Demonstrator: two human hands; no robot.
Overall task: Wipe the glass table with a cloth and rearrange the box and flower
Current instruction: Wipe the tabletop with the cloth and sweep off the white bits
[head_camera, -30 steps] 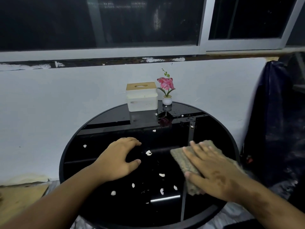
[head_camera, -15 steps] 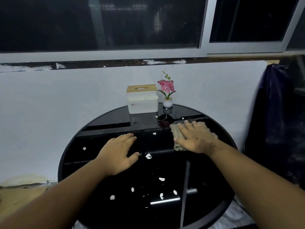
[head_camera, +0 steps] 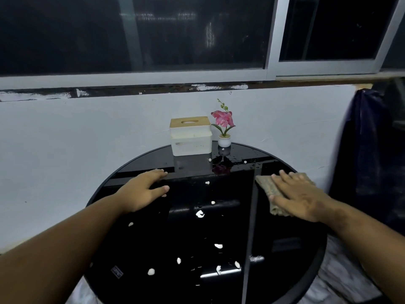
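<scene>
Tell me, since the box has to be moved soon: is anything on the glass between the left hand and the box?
Nothing solid blocks it. Between the left hand and the box at the table's far edge lies only bare glass. The white bits lie nearer and to the right, and the flower stands right of the box.

Cloth (head_camera: pixel 269 189) half under right hand (head_camera: pixel 300 197)

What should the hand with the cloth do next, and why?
Probably slide the cloth toward the middle of the table. The right hand presses it flat near the right edge, while white bits lie scattered across the middle and front of the glass. The left hand only rests on the table, holding nothing.
</scene>
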